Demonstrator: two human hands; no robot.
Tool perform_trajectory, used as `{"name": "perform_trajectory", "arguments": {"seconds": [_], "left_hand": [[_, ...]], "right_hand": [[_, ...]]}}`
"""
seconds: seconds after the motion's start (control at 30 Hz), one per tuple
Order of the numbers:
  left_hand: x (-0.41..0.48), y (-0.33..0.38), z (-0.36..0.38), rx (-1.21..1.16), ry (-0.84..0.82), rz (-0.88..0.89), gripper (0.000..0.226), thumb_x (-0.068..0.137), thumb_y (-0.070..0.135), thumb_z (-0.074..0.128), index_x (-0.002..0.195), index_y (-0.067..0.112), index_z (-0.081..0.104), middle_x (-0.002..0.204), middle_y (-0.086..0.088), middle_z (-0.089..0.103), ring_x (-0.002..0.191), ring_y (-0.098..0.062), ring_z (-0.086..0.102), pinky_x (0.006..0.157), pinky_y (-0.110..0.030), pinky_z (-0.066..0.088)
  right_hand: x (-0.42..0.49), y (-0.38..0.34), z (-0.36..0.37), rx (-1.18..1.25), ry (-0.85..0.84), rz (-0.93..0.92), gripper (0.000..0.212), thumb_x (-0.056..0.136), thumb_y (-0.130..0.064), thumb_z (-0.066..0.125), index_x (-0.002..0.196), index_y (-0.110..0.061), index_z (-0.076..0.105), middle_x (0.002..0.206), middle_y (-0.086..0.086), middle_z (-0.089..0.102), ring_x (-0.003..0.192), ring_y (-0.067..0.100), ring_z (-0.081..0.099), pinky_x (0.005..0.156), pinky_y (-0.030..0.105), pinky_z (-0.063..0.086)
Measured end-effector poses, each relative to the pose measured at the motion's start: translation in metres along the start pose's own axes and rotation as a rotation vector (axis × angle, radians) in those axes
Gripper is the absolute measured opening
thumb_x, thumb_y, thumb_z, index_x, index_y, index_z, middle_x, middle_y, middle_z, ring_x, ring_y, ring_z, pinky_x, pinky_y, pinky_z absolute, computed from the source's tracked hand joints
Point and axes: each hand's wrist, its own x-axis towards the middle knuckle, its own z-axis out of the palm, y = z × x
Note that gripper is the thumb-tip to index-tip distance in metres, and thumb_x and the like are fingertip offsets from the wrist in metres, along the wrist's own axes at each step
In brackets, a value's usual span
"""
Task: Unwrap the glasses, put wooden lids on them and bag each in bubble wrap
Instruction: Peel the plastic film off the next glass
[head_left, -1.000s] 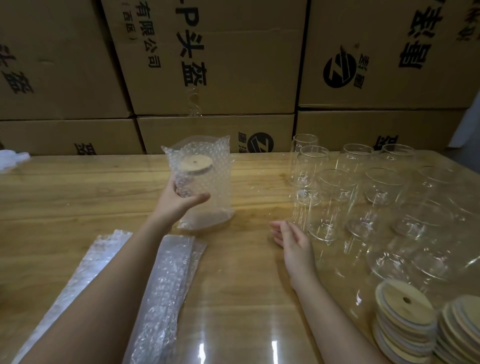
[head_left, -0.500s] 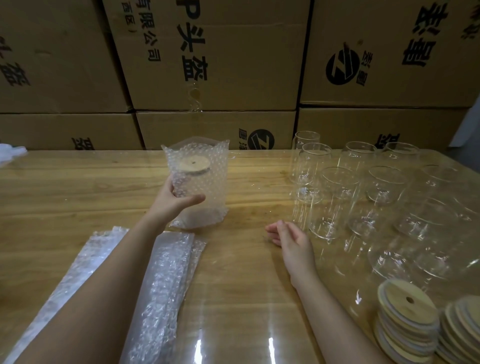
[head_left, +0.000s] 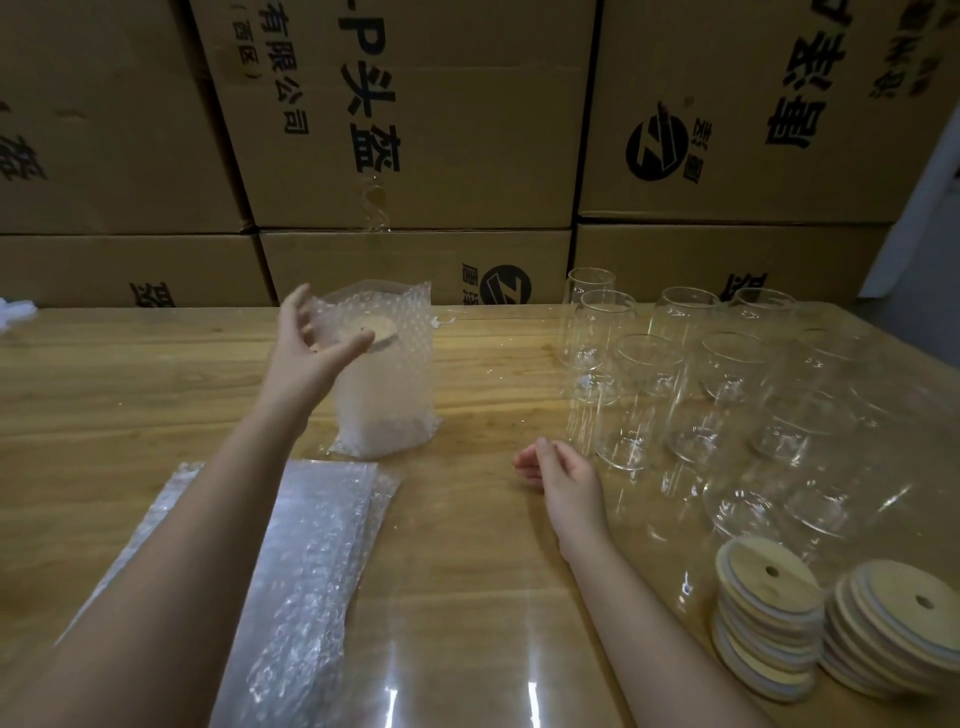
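My left hand (head_left: 311, 353) spreads open by the bagged glass (head_left: 387, 384), right hand (head_left: 566, 480) idle and empty; I reckon that fragile, slippery bundle wants gripping around its middle.

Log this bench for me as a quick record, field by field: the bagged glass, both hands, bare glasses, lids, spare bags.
bagged glass: upright on table, wooden lid on
left hand: open, fingers spread at its top
right hand: loosely curled, holding nothing
bare glasses: clustered right, unlidded
lid stacks: two, near right
spare bags: flat pile, near left
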Motion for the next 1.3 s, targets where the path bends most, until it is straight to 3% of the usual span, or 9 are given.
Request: {"name": "perform_trajectory", "arguments": {"seconds": [0.17, 0.27, 0.4, 0.47, 0.53, 0.6, 0.7, 0.87, 1.3], "left_hand": [[-0.041, 0.027, 0.017, 0.158, 0.285, 0.310, 0.063, 0.085, 0.022, 0.070, 0.139, 0.018, 0.038, 0.144, -0.003, 0.037, 0.130, -0.012, 0.036, 0.106, -0.021, 0.028], [-0.076, 0.027, 0.041, 0.123, 0.246, 0.443, 0.040, 0.087, 0.006, 0.062, 0.124, 0.012, 0.050, 0.126, 0.003, 0.049, 0.119, -0.008, 0.044, 0.103, -0.012, 0.030], [-0.121, 0.004, 0.077, 0.024, 0.023, 0.281, 0.032, 0.088, 0.003, 0.059, 0.112, 0.023, 0.054, 0.115, 0.008, 0.059, 0.109, -0.003, 0.052, 0.096, -0.020, 0.040], [-0.137, -0.010, 0.091, -0.019, -0.098, 0.173, 0.035, 0.087, 0.001, 0.059, 0.110, 0.027, 0.053, 0.111, 0.010, 0.062, 0.106, 0.005, 0.055, 0.091, -0.016, 0.042], [-0.151, -0.021, 0.102, -0.073, -0.174, 0.055, 0.035, 0.087, 0.000, 0.059, 0.106, 0.029, 0.053, 0.105, 0.010, 0.064, 0.097, 0.009, 0.057, 0.083, -0.009, 0.042], [-0.159, -0.029, 0.110, -0.141, -0.210, -0.058, 0.034, 0.088, -0.002, 0.057, 0.100, 0.030, 0.054, 0.099, 0.009, 0.065, 0.091, 0.003, 0.060, 0.076, -0.007, 0.043], [-0.165, -0.036, 0.115, -0.176, -0.240, -0.136, 0.030, 0.089, 0.002, 0.056, 0.098, 0.030, 0.056, 0.093, 0.009, 0.068, 0.091, -0.013, 0.063, 0.076, -0.012, 0.047], [-0.163, -0.042, 0.115, -0.183, -0.232, -0.144, 0.029, 0.088, 0.001, 0.054, 0.099, 0.028, 0.056, 0.079, 0.010, 0.071, 0.089, -0.026, 0.065, 0.086, -0.038, 0.050], [-0.158, -0.054, 0.117, -0.294, -0.189, -0.159, 0.025, 0.091, 0.001, 0.050, 0.102, 0.023, 0.056, 0.074, 0.005, 0.071, 0.072, -0.007, 0.067, 0.074, -0.026, 0.051]], "right_hand": [[-0.006, -0.001, -0.001, -0.052, -0.018, -0.011, 0.034, 0.100, -0.021, 0.049, 0.070, -0.016, 0.065, 0.068, -0.007, 0.071, 0.066, 0.004, 0.066, 0.074, 0.031, 0.052], [-0.008, -0.005, -0.004, -0.043, -0.044, 0.009, 0.033, 0.100, -0.018, 0.048, 0.072, -0.016, 0.065, 0.069, -0.005, 0.070, 0.066, 0.005, 0.065, 0.074, 0.030, 0.052], [-0.017, -0.009, -0.013, -0.132, -0.194, 0.030, 0.028, 0.098, -0.015, 0.051, 0.075, -0.017, 0.067, 0.073, -0.006, 0.072, 0.072, 0.007, 0.066, 0.075, 0.023, 0.052], [-0.024, -0.009, -0.020, -0.194, -0.242, 0.015, 0.025, 0.097, -0.016, 0.054, 0.077, -0.021, 0.068, 0.077, -0.008, 0.073, 0.078, 0.007, 0.068, 0.073, 0.016, 0.051], [-0.028, -0.009, -0.026, -0.258, -0.161, -0.062, 0.018, 0.095, -0.016, 0.058, 0.082, -0.024, 0.066, 0.084, -0.009, 0.071, 0.080, 0.004, 0.065, 0.072, 0.011, 0.047], [-0.031, -0.010, -0.032, -0.321, 0.070, -0.158, 0.010, 0.092, -0.012, 0.061, 0.094, -0.022, 0.061, 0.098, -0.003, 0.065, 0.081, 0.006, 0.059, 0.071, 0.012, 0.044], [-0.030, -0.011, -0.039, -0.368, 0.360, -0.205, 0.035, 0.086, -0.007, 0.066, 0.119, -0.009, 0.053, 0.117, 0.009, 0.048, 0.090, 0.020, 0.053, 0.077, 0.024, 0.039], [-0.020, -0.014, -0.046, -0.444, 0.433, -0.021, 0.073, 0.083, -0.021, 0.073, 0.143, -0.013, 0.034, 0.143, 0.015, 0.032, 0.118, 0.033, 0.050, 0.104, 0.041, 0.034], [0.031, -0.011, -0.043, -0.499, 0.499, 0.046, 0.102, 0.080, -0.030, 0.077, 0.153, -0.013, 0.008, 0.158, 0.015, 0.014, 0.139, 0.037, 0.031, 0.106, 0.053, 0.036]]}}
